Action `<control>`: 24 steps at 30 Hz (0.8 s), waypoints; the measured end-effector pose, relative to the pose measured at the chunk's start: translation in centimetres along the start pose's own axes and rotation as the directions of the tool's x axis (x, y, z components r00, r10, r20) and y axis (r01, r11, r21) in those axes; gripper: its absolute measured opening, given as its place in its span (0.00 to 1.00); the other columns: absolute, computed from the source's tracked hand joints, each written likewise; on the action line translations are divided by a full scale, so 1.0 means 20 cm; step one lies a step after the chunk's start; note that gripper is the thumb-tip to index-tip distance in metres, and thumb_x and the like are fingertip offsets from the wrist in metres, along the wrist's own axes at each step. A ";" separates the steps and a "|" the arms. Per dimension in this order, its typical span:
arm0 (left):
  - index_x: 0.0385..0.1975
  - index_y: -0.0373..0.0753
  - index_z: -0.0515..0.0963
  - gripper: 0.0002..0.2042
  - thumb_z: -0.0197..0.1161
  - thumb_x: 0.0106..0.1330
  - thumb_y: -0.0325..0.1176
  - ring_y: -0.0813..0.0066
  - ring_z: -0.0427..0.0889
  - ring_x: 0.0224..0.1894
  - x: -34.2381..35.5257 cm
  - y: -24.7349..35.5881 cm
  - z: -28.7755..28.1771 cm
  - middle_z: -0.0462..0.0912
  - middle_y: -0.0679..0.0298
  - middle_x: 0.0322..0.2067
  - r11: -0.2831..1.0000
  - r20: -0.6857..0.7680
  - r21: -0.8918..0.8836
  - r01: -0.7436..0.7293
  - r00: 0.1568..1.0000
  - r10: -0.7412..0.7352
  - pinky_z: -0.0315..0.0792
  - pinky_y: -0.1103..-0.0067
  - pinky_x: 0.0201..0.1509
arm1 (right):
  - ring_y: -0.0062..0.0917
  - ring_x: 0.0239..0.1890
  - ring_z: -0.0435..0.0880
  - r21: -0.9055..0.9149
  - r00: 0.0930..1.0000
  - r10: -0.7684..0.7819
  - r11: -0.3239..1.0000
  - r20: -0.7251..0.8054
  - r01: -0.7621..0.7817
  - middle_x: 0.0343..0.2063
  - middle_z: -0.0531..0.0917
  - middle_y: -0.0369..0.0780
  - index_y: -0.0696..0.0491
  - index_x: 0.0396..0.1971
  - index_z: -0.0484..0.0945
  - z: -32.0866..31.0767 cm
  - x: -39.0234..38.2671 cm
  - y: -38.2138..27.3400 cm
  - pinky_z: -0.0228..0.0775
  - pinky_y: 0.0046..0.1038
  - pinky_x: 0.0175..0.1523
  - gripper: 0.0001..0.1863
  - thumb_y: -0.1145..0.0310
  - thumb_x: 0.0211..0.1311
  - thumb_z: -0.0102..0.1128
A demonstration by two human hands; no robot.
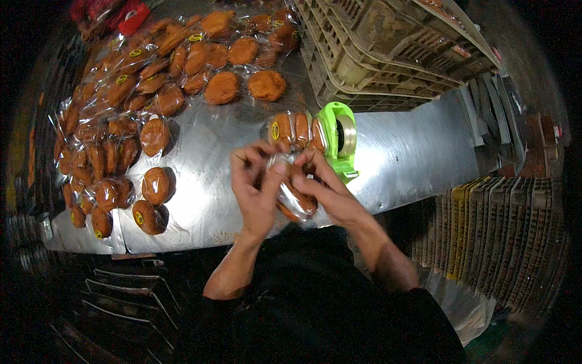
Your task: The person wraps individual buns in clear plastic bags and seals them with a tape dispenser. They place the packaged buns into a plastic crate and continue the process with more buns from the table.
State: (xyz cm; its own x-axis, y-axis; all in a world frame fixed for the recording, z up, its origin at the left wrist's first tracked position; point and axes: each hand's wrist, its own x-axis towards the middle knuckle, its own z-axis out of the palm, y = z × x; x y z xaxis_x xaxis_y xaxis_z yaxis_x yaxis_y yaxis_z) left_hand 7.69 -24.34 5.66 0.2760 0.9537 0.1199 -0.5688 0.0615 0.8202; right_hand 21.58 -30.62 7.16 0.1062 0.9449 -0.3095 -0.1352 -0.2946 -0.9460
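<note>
My left hand (pixel 251 182) and my right hand (pixel 330 189) close together over near side of metal table (pixel 203 164), fingers and thumbs bent inward, both pinching bag of brown buns (pixel 296 205) at its gathered clear upper end. Fingertips blurred, exact finger placement hard to tell. Bag slants, lower end toward me. Just beyond hands, second bag (pixel 294 129) beside green tape dispenser (pixel 331 130). On my left, many wrapped buns (pixel 169 99). Past dispenser, plastic crates (pixel 364 60).

Hands (pixel 252 191) (pixel 333 197) close together; fingers (pixel 326 171) bent
</note>
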 end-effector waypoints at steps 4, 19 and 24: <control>0.62 0.32 0.65 0.26 0.63 0.62 0.23 0.66 0.76 0.57 0.05 0.01 -0.15 0.75 0.54 0.56 0.851 -0.090 -0.332 0.406 0.885 -0.457 0.71 0.71 0.62 | 0.24 0.46 0.71 -0.136 0.948 -0.271 0.959 -0.169 0.250 0.45 0.70 0.38 0.54 0.51 0.65 0.08 0.19 0.08 0.65 0.26 0.53 0.15 0.66 0.70 0.55; 0.71 0.26 0.48 0.38 0.60 0.70 0.39 0.54 0.44 0.76 0.19 -0.35 -0.37 0.44 0.43 0.73 0.840 -0.030 0.434 0.324 0.938 -0.346 0.43 0.67 0.77 | 0.50 0.64 0.68 -0.991 0.978 -0.163 -0.022 0.134 0.132 0.61 0.69 0.55 0.61 0.67 0.55 -0.09 1.36 0.11 0.68 0.45 0.63 0.40 0.58 0.61 0.63; 0.70 0.27 0.49 0.38 0.63 0.66 0.33 0.50 0.50 0.73 0.34 -0.26 -0.37 0.48 0.42 0.71 0.777 -0.119 0.611 0.150 0.988 -0.096 0.45 0.65 0.76 | 0.46 0.53 0.79 -0.989 0.974 -0.172 -0.039 0.144 0.140 0.52 0.76 0.56 0.61 0.56 0.65 -0.02 1.42 -0.07 0.74 0.48 0.53 0.23 0.64 0.66 0.53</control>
State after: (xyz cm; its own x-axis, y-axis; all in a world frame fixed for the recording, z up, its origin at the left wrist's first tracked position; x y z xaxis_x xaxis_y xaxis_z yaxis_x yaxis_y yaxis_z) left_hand 6.68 -16.01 -1.95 0.2352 0.9716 -0.0272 0.0724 0.0104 0.9973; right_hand 25.25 -3.46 -0.39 -0.0155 0.9921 -0.1248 0.9948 0.0028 -0.1014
